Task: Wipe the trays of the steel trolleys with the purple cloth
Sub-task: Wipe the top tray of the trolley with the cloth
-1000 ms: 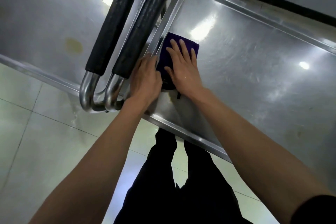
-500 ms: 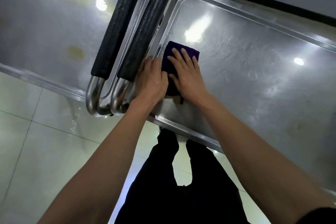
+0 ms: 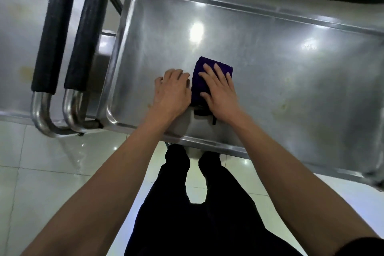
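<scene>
A folded purple cloth [image 3: 202,81] lies flat on the steel tray [image 3: 291,72] of the right trolley, near its front edge. My right hand [image 3: 220,89] presses on the cloth with straight, spread fingers. My left hand [image 3: 172,91] rests on the tray just left of the cloth, fingers bent downward, its fingertips at the cloth's left edge. A second trolley's tray [image 3: 18,33] is at the left, with yellowish stains on it.
Two black-padded steel handles [image 3: 68,37] stand between the two trays. The right tray shows faint yellow stains [image 3: 284,108] to the right of the cloth. A dark strap [image 3: 214,119] hangs from the cloth's near end. My legs stand on pale floor tiles [image 3: 41,172].
Both hands and the cloth have slid to the right, away from the tray's left rim and the handles, toward the tray's middle.
</scene>
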Action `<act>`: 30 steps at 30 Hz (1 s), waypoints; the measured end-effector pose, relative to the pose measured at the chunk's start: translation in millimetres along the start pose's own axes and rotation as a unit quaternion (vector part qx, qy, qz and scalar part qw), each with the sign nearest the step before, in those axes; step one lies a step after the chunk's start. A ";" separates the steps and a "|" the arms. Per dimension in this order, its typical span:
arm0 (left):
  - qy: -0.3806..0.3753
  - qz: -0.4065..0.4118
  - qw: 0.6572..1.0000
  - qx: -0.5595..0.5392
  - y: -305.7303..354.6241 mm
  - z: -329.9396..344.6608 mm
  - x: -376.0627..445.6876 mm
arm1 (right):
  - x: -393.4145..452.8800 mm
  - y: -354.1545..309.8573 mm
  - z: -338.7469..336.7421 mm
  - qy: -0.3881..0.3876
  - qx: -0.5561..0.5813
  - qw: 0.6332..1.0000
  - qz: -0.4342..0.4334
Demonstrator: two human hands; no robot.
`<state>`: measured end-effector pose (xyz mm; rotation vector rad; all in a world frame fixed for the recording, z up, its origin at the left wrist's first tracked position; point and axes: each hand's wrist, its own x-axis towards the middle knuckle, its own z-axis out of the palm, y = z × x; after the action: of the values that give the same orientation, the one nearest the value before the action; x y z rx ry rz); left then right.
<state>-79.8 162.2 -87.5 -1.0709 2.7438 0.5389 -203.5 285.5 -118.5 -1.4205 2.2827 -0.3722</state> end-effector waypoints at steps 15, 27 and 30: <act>-0.047 0.032 0.996 0.066 95.6 25.1 -16.6 | -112.7 105.1 -30.8 0.008 -0.005 0.997 0.071; -0.016 0.009 0.999 0.034 35.1 18.2 -34.9 | -81.3 41.9 3.9 -0.008 -0.047 0.999 0.017; -0.004 -0.023 0.999 0.027 -5.9 11.5 -50.2 | -66.3 16.3 16.1 -0.004 -0.052 0.999 -0.004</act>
<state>-38.8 193.9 -86.5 -1.1153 2.7028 0.4596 -182.8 352.1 -125.7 -1.4788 2.3211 -0.2520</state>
